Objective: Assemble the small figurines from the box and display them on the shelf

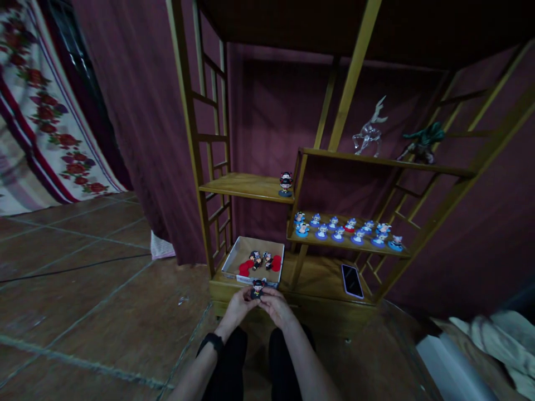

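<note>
My left hand (239, 306) and my right hand (276, 307) meet in front of me, both pinched around one small dark figurine (257, 288) with a red and black body. Just beyond them stands an open cardboard box (234, 259) on the bottom board of a wooden shelf unit (246, 185); two similar figurines (261, 260) and red bases lie inside it. One figurine (286, 184) stands upright on the left middle shelf. Several blue-based figurines (346, 229) stand in rows on the lower right shelf.
A phone (351, 280) lies flat on the bottom board at the right. A clear glass deer (370, 131) and a dark green figure (423, 142) stand on the upper shelf. Maroon curtain hangs behind. Tiled floor spreads left; a floral cloth (37, 111) hangs far left.
</note>
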Demonstrator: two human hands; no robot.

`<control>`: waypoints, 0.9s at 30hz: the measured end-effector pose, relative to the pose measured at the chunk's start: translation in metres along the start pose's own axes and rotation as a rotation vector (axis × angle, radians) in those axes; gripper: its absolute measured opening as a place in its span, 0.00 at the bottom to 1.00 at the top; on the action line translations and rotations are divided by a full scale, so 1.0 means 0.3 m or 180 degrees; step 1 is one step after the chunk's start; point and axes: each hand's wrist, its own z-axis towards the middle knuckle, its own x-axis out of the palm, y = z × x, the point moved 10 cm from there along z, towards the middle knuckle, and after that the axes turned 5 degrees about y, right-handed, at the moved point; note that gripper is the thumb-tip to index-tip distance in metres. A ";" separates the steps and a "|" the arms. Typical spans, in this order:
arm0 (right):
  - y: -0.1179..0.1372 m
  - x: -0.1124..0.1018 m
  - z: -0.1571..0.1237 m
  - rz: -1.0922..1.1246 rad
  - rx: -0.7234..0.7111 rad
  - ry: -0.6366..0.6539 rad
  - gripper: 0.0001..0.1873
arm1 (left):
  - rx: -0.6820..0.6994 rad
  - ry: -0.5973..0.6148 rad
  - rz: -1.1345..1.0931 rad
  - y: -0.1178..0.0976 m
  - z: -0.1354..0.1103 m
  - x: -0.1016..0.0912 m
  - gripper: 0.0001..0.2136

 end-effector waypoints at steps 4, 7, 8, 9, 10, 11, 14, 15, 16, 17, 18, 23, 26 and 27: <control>0.001 0.000 -0.001 0.0006 -0.0020 -0.0064 0.16 | 0.0073 -0.0004 -0.0049 -0.014 0.000 -0.003 0.20; -0.001 0.007 -0.003 0.0006 0.0026 -0.0024 0.17 | 0.0114 -0.0012 -0.0110 -0.015 0.000 0.000 0.19; -0.001 0.010 -0.004 0.0003 0.0034 -0.0005 0.18 | 0.0108 -0.0038 -0.0104 -0.013 -0.001 -0.001 0.18; 0.000 0.012 -0.004 -0.0003 0.0034 0.0010 0.18 | 0.0099 -0.0082 -0.0084 -0.011 -0.002 -0.004 0.18; 0.000 0.013 -0.005 -0.0010 0.0027 0.0021 0.18 | 0.0093 -0.0146 -0.0048 -0.010 -0.005 -0.010 0.17; 0.001 0.014 -0.006 -0.0015 0.0019 0.0030 0.17 | 0.0090 -0.0212 0.0004 -0.012 -0.009 -0.016 0.17; 0.000 0.017 -0.010 -0.0067 0.0035 0.0032 0.17 | 0.0131 -0.0322 0.0151 -0.027 -0.023 -0.027 0.17; 0.000 0.020 -0.012 -0.0092 0.0053 0.0032 0.17 | 0.0166 -0.0330 0.0176 -0.034 -0.027 -0.028 0.16; 0.000 0.022 -0.015 -0.0116 0.0073 0.0030 0.17 | 0.0200 -0.0318 0.0196 -0.041 -0.031 -0.027 0.17; 0.000 0.026 -0.019 -0.0134 0.0092 0.0030 0.18 | 0.0220 -0.0311 0.0230 -0.047 -0.034 -0.026 0.17; 0.001 0.030 -0.023 -0.0140 0.0111 0.0046 0.18 | 0.0220 -0.0323 0.0289 -0.051 -0.038 -0.028 0.16; -0.006 0.050 -0.038 -0.0064 0.0255 0.0214 0.19 | 0.0090 -0.0507 0.0716 -0.102 -0.061 -0.074 0.14; -0.005 0.032 -0.034 -0.0041 0.0249 0.0161 0.19 | 0.0126 -0.0497 0.0821 -0.191 -0.066 -0.119 0.14; -0.002 0.026 -0.031 -0.0045 0.0232 0.0140 0.19 | 0.0165 -0.0491 0.0836 -0.227 -0.065 -0.136 0.14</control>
